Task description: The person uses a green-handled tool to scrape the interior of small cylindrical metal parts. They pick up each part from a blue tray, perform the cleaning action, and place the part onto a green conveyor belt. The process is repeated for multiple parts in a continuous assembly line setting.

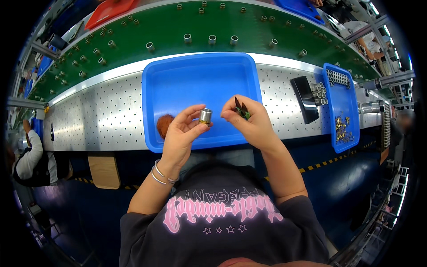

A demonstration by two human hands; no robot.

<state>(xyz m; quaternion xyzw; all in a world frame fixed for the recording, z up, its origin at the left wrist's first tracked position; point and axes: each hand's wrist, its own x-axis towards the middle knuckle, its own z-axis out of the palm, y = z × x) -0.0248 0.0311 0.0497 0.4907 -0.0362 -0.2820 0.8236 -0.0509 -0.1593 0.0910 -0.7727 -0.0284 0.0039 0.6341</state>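
Note:
My left hand pinches a short, shiny metal sleeve between thumb and fingers. The sleeve is upright, its open end facing up, with a brass-coloured band at its bottom. To its right, my right hand is closed around a small hand tool with two dark pointed tips and green parts; its exact kind is hidden by the fingers. The tips point up, apart from the sleeve. Both hands are over the near part of a large blue tray. A reddish-brown fuzzy clump lies in the tray beside my left wrist.
Beyond the tray, a green conveyor belt carries many metal sleeves. On the perforated metal bench at right stand a black holder, stacked sleeves and a blue tray of sleeves and brass pieces. A wooden stool is at lower left.

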